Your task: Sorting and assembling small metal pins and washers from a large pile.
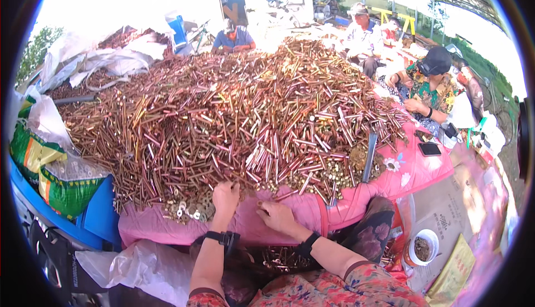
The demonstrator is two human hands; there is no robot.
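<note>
A large heap of thin copper-coloured metal rods or tubes point(223, 117) covers the table in front of me. My left hand point(225, 198) is at its near edge, fingers bent and drawn together; anything in them is too small to make out. Beside it, to the left, lie loose washers and nuts point(192, 211). My right hand point(277, 216) hovers over the pink quilted cloth point(161, 228), with thumb and fingers pinched; what they hold, if anything, cannot be seen. Small brass-coloured nuts point(334, 179) lie right of both hands, among the rods.
A flat metal bar point(370, 157) and a phone point(429, 149) lie on the right of the cloth. Green sacks point(58, 187) stand at left. A white bucket point(422, 247) sits low right. Several people work around the heap, one at right point(432, 86).
</note>
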